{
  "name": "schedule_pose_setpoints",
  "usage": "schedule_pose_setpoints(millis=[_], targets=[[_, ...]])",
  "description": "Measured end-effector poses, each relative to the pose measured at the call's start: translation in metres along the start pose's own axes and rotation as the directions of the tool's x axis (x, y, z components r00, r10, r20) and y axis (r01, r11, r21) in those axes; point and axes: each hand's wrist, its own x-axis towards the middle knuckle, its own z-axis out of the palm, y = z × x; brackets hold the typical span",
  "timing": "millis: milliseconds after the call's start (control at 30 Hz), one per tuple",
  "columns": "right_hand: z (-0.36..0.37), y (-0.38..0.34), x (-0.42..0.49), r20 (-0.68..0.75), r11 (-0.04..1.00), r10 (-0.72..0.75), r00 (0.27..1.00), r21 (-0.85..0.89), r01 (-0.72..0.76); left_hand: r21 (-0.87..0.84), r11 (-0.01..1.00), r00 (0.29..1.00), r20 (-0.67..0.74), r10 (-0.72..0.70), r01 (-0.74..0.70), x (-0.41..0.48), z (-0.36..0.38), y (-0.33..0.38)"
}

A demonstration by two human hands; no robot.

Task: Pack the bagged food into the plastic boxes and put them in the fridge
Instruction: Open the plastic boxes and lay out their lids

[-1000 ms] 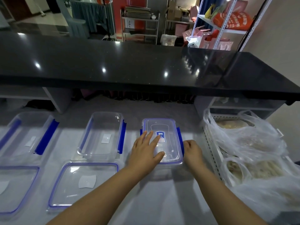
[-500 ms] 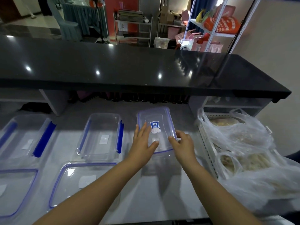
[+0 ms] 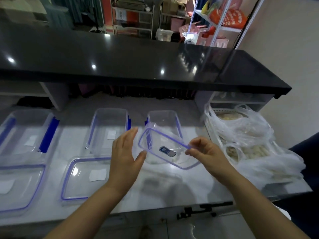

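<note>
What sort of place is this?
Probably a small shop or eatery's back counter rather than a home kitchen: a raised black counter over the work surface, metal shelves stacked with goods behind it, and bags of food.

The clear lid (image 3: 168, 149) has a blue-violet rim and a dark blue label. The clear boxes (image 3: 107, 130) carry blue clips beneath a glossy black counter (image 3: 120, 57).

We see a glossy black counter (image 3: 120, 62), behind it a white rack (image 3: 217, 23) with an orange bag (image 3: 230, 17), behind it also a grey metal trolley (image 3: 133, 19)
</note>
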Motion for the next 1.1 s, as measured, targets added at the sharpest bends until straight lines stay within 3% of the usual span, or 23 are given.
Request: schedule_pose_setpoints(millis=[133,267,500,600,733,933,1100], targets=[[0.002,0.018,-0.022,0.056,0.98,0.026,0.998,-0.201,-0.015,0.093,0.995,0.982,0.184,0.031,-0.049,-0.025,0.004,-0.005],[0.005,0.042,-0.037,-0.014,0.945,0.084,0.996,-0.316,-0.084,0.154,0.977,0.972,0.203,0.117,-0.15,-0.042,0.01,-0.022],[0.031,0.075,-0.049,0.03,0.745,0.032,0.999,-0.667,-0.003,0.209,0.936,0.921,0.331,0.204,-0.283,-0.076,0.019,-0.045],[0.039,0.084,-0.055,0.052,0.692,0.029,0.998,-0.722,0.018,0.23,0.922,0.909,0.355,0.217,-0.31,-0.08,0.021,-0.048],[0.044,0.09,-0.067,0.074,0.695,0.049,0.996,-0.719,0.019,0.236,0.919,0.888,0.413,0.2,-0.317,-0.091,0.02,-0.049],[0.034,0.063,-0.077,0.04,0.711,-0.148,0.988,-0.691,0.134,0.269,0.931,0.899,0.421,0.118,-0.248,-0.082,0.018,-0.031],[-0.01,0.037,-0.068,-0.051,0.635,-0.406,0.912,-0.734,0.241,0.212,0.938,0.916,0.355,0.189,-0.276,-0.057,0.029,0.007]])
